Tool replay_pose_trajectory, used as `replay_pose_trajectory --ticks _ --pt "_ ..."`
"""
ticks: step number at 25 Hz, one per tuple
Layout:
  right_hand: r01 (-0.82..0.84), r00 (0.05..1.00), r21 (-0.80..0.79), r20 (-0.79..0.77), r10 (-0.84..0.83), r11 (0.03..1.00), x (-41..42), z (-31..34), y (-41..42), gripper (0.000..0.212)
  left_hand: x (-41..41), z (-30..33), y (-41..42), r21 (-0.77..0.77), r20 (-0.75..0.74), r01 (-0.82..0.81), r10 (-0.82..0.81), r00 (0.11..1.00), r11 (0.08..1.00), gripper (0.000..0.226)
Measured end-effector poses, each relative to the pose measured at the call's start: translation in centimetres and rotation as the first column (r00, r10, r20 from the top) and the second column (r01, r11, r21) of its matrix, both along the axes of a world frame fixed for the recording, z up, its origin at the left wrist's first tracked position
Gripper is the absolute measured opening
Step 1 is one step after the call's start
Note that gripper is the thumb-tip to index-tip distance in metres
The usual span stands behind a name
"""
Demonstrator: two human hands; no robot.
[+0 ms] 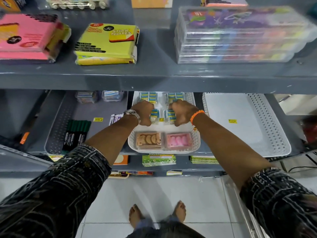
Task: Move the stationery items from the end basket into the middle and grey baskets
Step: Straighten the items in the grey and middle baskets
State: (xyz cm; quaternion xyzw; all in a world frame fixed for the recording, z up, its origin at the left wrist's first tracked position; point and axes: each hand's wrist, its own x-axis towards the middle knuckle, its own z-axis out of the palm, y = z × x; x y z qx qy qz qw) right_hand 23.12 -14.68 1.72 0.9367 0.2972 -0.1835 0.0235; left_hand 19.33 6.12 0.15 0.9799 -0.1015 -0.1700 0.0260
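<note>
Both hands down in the middle basket (pixel 195 134) — centre of frame, on the lower shelf (pixel 154 79).
Left hand (pixel 143 115) and right hand (pixel 181 115) each have fingers curled closed around a small blue-and-yellow packet (pixel 170 115); more packets lie at the basket's far end, and an orange box (pixel 148 139) and a pink box (pixel 179 140) sit at the near end. End basket (pixel 267 134) — right of frame — shows only a bare white floor. Grey basket (pixel 58 127), left of frame, holds green markers (pixel 77 133).
</note>
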Motion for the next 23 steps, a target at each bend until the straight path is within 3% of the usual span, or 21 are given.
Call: replay_pose_trajectory --ticks 4,7,11,13,17,20,23 --pt "0.016 0.999 0.011 -0.035 -0.016 1.000 0.6 0.3 0.3 0.051 0.0 0.4 -0.1 -0.015 -0.020 -0.024 0.023 1.000 1.000 0.066" --pt "0.039 0.997 0.027 -0.063 -0.038 0.999 0.7 0.4 0.3 0.071 -0.4 1.2 -0.3 -0.039 -0.036 -0.046 0.045 0.998 0.998 0.069" --pt "0.144 0.989 0.204 -0.072 -0.132 0.968 -0.7 2.4 -1.0 0.098 -3.0 3.0 0.4 -0.342 0.062 -0.109 0.139 0.988 0.933 0.073" --pt "0.187 0.980 0.320 -0.126 -0.154 0.929 -2.6 3.3 -2.6 0.102 -5.6 3.8 1.0 -0.449 -0.009 -0.136 0.148 0.989 0.883 0.082" --pt "0.122 0.951 0.176 -0.303 -0.064 0.977 -7.8 2.6 -4.1 0.092 -8.5 3.5 0.3 -0.346 -0.246 -0.157 0.072 0.967 0.925 0.084" --pt "0.068 0.968 0.110 -0.247 -0.039 0.992 -9.3 0.9 -3.2 0.077 -8.8 2.6 -0.9 -0.272 -0.276 -0.136 0.059 0.959 0.953 0.084" --pt "0.067 0.975 0.103 -0.220 -0.043 0.992 -9.2 0.3 -3.0 0.061 -9.3 1.8 -1.4 -0.220 -0.208 -0.077 0.031 0.978 0.973 0.071"
